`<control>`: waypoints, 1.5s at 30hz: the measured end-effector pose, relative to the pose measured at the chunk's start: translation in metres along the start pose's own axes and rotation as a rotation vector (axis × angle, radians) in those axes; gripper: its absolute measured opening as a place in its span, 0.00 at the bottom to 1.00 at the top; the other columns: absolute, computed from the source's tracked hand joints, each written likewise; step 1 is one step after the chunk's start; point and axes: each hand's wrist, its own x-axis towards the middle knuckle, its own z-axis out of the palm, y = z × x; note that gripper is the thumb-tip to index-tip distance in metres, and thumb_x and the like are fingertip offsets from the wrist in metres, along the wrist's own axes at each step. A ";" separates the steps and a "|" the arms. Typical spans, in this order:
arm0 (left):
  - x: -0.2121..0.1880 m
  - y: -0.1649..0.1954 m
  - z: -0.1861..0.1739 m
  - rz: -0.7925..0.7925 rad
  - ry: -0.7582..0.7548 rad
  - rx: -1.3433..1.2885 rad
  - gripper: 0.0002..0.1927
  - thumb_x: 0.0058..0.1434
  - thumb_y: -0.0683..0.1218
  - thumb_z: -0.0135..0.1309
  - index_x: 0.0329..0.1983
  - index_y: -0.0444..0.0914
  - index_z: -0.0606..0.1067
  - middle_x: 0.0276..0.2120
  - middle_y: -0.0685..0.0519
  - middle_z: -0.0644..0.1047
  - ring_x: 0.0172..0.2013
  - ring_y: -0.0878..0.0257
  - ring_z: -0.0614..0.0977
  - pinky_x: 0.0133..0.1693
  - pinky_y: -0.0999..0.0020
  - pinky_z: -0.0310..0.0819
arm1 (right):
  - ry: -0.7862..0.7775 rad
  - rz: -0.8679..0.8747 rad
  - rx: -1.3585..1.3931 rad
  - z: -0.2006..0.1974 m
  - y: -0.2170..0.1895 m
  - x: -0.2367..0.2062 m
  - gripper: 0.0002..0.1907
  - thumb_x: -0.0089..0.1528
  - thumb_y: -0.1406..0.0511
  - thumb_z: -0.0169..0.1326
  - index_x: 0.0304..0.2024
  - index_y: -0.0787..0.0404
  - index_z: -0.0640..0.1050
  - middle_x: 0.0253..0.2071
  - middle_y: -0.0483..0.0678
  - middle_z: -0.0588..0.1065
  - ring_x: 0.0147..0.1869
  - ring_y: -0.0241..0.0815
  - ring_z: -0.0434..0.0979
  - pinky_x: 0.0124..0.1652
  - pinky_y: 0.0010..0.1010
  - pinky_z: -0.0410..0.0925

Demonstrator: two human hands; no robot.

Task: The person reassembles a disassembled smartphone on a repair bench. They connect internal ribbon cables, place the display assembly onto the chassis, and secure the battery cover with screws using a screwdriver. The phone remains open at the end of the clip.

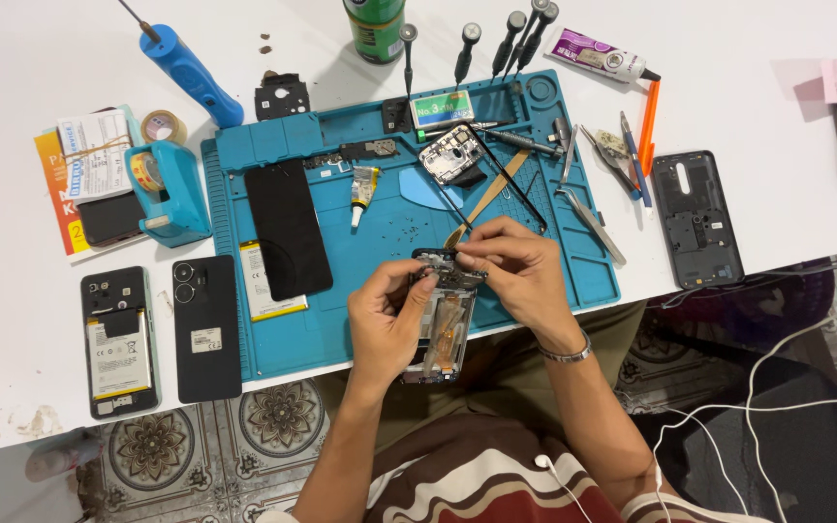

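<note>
Blue mat [573,261] at frame centre. Left hand [387,324] grips the opened phone [441,320]. Right hand [520,271] pinches its top edge, fingers closed.

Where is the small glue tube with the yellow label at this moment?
In the head view, the small glue tube lies on the blue work mat, left of centre, between the black screen panel and the camera module frame.

Opened phone [441,320] before mat [573,281], between hands [389,324].
</note>
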 end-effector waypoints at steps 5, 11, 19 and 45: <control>-0.002 0.001 -0.002 0.019 -0.003 -0.043 0.09 0.70 0.39 0.56 0.51 0.31 0.74 0.38 0.53 0.81 0.36 0.74 0.78 0.38 0.79 0.73 | -0.025 0.009 0.018 -0.001 0.000 -0.002 0.10 0.67 0.74 0.56 0.51 0.69 0.81 0.46 0.51 0.80 0.48 0.35 0.79 0.47 0.23 0.74; 0.000 0.000 -0.001 -0.016 0.100 -0.111 0.10 0.71 0.41 0.55 0.52 0.32 0.71 0.41 0.52 0.80 0.39 0.73 0.79 0.41 0.79 0.74 | -0.057 -0.006 0.043 0.003 -0.006 -0.006 0.13 0.68 0.73 0.55 0.55 0.70 0.79 0.43 0.50 0.78 0.39 0.33 0.76 0.38 0.24 0.72; -0.004 -0.005 -0.005 0.011 0.057 -0.125 0.09 0.72 0.42 0.55 0.50 0.33 0.72 0.37 0.55 0.78 0.35 0.76 0.74 0.37 0.81 0.68 | -0.069 -0.004 0.073 -0.001 -0.004 -0.009 0.12 0.70 0.74 0.49 0.53 0.69 0.80 0.43 0.49 0.79 0.39 0.34 0.77 0.40 0.25 0.73; -0.006 -0.009 -0.007 0.085 0.048 0.027 0.08 0.76 0.44 0.47 0.48 0.34 0.72 0.44 0.55 0.75 0.42 0.73 0.73 0.44 0.78 0.68 | 0.018 -0.310 -0.631 0.015 -0.024 0.004 0.10 0.59 0.72 0.66 0.44 0.63 0.84 0.42 0.49 0.82 0.41 0.38 0.84 0.40 0.23 0.75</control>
